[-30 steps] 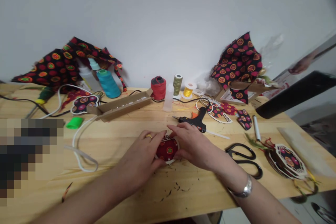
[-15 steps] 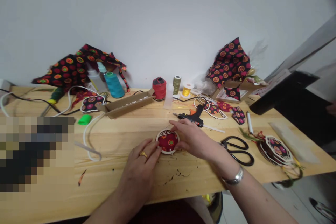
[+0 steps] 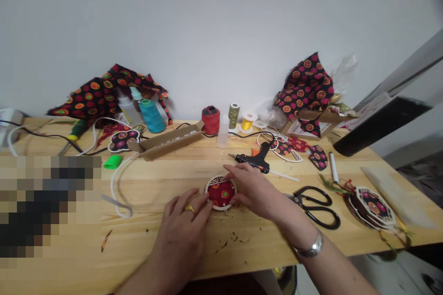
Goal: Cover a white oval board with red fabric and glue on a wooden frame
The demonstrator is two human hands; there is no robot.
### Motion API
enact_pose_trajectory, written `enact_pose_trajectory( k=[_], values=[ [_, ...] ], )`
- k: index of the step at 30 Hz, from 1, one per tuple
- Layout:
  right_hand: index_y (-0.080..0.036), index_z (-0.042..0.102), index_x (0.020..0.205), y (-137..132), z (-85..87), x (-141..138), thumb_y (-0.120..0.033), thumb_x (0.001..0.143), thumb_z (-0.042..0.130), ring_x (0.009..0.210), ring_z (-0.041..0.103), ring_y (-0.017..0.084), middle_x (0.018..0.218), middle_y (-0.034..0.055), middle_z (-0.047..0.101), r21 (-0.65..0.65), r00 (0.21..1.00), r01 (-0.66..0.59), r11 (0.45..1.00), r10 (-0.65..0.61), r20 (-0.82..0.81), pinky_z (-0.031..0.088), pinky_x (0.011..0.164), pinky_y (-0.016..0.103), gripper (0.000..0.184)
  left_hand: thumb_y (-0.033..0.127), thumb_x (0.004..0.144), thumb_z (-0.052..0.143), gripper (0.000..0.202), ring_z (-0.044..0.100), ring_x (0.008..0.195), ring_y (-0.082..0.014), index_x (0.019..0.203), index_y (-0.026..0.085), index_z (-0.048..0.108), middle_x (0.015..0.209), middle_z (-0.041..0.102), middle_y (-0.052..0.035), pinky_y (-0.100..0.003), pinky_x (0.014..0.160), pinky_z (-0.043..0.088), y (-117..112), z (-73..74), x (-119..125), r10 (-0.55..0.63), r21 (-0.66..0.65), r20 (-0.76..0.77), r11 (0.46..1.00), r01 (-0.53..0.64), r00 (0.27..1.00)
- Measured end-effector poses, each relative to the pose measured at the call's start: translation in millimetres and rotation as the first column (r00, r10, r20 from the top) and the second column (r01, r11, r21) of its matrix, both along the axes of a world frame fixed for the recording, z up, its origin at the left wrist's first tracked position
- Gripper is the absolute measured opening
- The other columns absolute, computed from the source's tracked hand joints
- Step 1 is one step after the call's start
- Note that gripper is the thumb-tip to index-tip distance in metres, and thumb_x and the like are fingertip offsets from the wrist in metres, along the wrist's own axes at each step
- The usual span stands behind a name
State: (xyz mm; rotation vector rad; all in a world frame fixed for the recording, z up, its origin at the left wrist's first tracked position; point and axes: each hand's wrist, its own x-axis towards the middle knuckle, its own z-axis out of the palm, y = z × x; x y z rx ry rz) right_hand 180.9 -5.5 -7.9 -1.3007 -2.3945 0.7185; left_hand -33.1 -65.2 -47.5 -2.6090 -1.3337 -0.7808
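Note:
A round wooden ornament [image 3: 221, 193] with a pale frame, a fretwork strip at its top and red patterned fabric inside lies on the table before me. My left hand [image 3: 188, 226], with a gold ring, holds its left edge with curved fingertips. Around the right edge, my right hand [image 3: 254, 191] grips it between thumb and fingers, a silver bangle on the wrist. Just beyond lies a black glue gun [image 3: 254, 159] with a glue stick in its rear. Black-handled scissors [image 3: 316, 203] rest to the right, their blades partly hidden by my right arm.
Along the wall stand a teal thread cone [image 3: 152, 116], a red spool [image 3: 211, 120], a yellow spool [image 3: 247, 122] and a long cardboard box [image 3: 169, 142]. Stacked octagonal ornaments [image 3: 372, 207] and a white marker [image 3: 333, 167] sit at right. White cable [image 3: 116, 184] loops at left. Fabric scraps [image 3: 306, 85] lean behind.
The view has shifted slightly, so the table appears a little lower. Both hands stay at the round ornament, with only slight changes in finger position.

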Motion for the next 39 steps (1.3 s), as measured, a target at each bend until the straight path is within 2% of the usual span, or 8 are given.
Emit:
enact_pose_trajectory(
  k=[5, 10, 18, 25, 30, 34, 36, 39],
  values=[
    [-0.021, 0.033, 0.139, 0.3, -1.0, -0.3, -0.014, 0.073, 0.068, 0.115, 0.042, 0.022, 0.116, 0.0056, 0.06, 0.004, 0.999, -0.006, 1.0, 0.006, -0.043, 0.035, 0.096, 0.039, 0.074, 0.015, 0.081, 0.052, 0.041, 0.042, 0.117, -0.0331, 0.122, 0.013, 0.051, 0.12, 0.062, -0.0133, -0.051, 0.089, 0.043, 16.7, 11.2, 3.5, 0.05, -0.211, 0.058, 0.977, -0.036, 0.997],
    [-0.021, 0.034, 0.138, -2.0, -2.2, 0.5, -0.015, 0.076, 0.065, 0.116, 0.041, 0.024, 0.118, 0.0061, 0.06, -0.002, 0.999, -0.004, 1.0, 0.004, -0.036, 0.035, 0.095, 0.041, 0.07, 0.034, 0.073, 0.068, 0.077, 0.033, 0.125, -0.036, 0.136, 0.012, 0.029, 0.129, 0.056, -0.0151, -0.055, 0.094, 0.037, 34.8, 8.1, 8.7, 0.121, -0.426, 0.055, 0.901, -0.086, 0.991],
    [-0.019, 0.034, 0.138, -0.2, -2.6, 1.1, -0.016, 0.077, 0.065, 0.117, 0.04, 0.022, 0.12, 0.0074, 0.058, -0.017, 1.0, 0.0, 1.0, 0.0, -0.016, 0.036, 0.097, 0.039, 0.068, 0.037, 0.076, 0.066, 0.079, 0.038, 0.12, -0.0333, 0.139, 0.022, 0.021, 0.129, 0.056, -0.0105, -0.052, 0.093, 0.034, 33.1, -0.1, 4.9, 0.123, -0.422, 0.081, 0.903, -0.078, 0.989],
    [-0.02, 0.034, 0.137, -2.1, -7.5, 4.1, -0.014, 0.078, 0.064, 0.12, 0.038, 0.021, 0.126, 0.0085, 0.053, 0.015, 1.0, -0.005, 1.0, 0.006, -0.028, 0.035, 0.098, 0.039, 0.067, 0.035, 0.083, 0.056, 0.069, 0.033, 0.125, -0.0313, 0.14, 0.022, 0.02, 0.132, 0.052, -0.0114, -0.052, 0.097, 0.032, 26.8, 11.0, 6.5, 0.093, -0.435, 0.169, 0.9, -0.011, 0.981],
    [-0.019, 0.033, 0.138, -2.5, -4.1, 2.5, -0.014, 0.077, 0.065, 0.117, 0.04, 0.02, 0.118, 0.0056, 0.059, -0.008, 0.999, -0.004, 1.0, 0.003, -0.05, 0.035, 0.1, 0.039, 0.069, 0.026, 0.086, 0.051, 0.042, 0.044, 0.118, -0.0248, 0.127, 0.023, 0.044, 0.123, 0.055, -0.0085, -0.043, 0.097, 0.038, 30.1, 16.3, 1.1, 0.178, -0.383, 0.416, 0.924, -0.006, 0.892],
    [-0.022, 0.034, 0.138, -3.0, -3.3, 2.0, -0.017, 0.079, 0.064, 0.118, 0.04, 0.022, 0.118, 0.0066, 0.06, -0.017, 0.998, 0.008, 1.0, -0.009, -0.055, 0.036, 0.1, 0.041, 0.067, 0.018, 0.087, 0.051, 0.013, 0.059, 0.086, -0.0146, 0.094, 0.026, 0.06, 0.089, 0.064, 0.0025, -0.027, 0.078, 0.046, 31.0, 18.8, -4.4, 0.147, -0.271, 0.523, 0.963, 0.0, 0.84],
    [-0.023, 0.034, 0.139, -3.0, -4.2, 2.0, -0.019, 0.079, 0.064, 0.118, 0.041, 0.022, 0.118, 0.0077, 0.059, -0.01, 0.998, 0.01, 1.0, -0.01, -0.056, 0.036, 0.099, 0.043, 0.067, 0.02, 0.088, 0.05, 0.011, 0.058, 0.069, -0.0121, 0.083, 0.024, 0.06, 0.075, 0.062, 0.0049, -0.023, 0.064, 0.045, 29.5, 21.2, -5.1, 0.177, -0.3, 0.51, 0.954, -0.019, 0.842],
    [-0.023, 0.033, 0.139, -2.9, -6.2, 2.2, -0.018, 0.079, 0.064, 0.117, 0.042, 0.022, 0.116, 0.0065, 0.061, 0.003, 0.998, -0.002, 1.0, 0.002, -0.07, 0.036, 0.099, 0.042, 0.067, 0.024, 0.089, 0.046, 0.02, 0.052, 0.055, -0.0117, 0.072, 0.022, 0.056, 0.06, 0.054, 0.0055, -0.024, 0.054, 0.041, 27.2, 24.7, -5.4, 0.212, -0.302, 0.461, 0.95, -0.072, 0.862]
  ],
)
